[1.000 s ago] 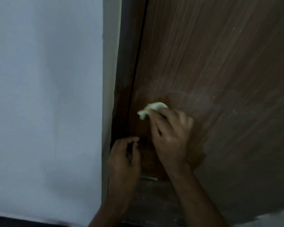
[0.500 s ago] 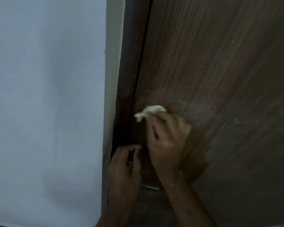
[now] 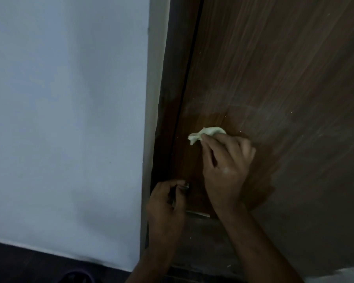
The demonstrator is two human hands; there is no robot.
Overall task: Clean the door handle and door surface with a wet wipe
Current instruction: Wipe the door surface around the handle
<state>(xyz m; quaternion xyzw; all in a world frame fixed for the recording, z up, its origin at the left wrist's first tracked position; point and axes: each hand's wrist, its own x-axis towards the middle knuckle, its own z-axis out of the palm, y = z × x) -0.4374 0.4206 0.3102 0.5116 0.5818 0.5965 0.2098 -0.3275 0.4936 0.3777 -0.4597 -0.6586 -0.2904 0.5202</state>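
Note:
A brown wood-grain door (image 3: 274,78) fills the right half of the head view. My right hand (image 3: 226,170) presses a crumpled pale wet wipe (image 3: 207,132) flat against the door, above the handle. A darker damp patch spreads around and below that hand. My left hand (image 3: 166,205) is curled around the metal door handle (image 3: 185,186), near the door's left edge; only small bits of metal show between the fingers. A short metal bar (image 3: 198,214) sticks out just below and right of the left hand.
A white wall (image 3: 65,119) covers the left half, with the dark door frame (image 3: 172,99) between it and the door. A dark floor strip (image 3: 29,264) runs along the bottom left. Dusty streaks mark the upper door.
My right hand with the wipe has shifted slightly right and down on the door, leaving a wider damp patch. My left hand stays on the handle.

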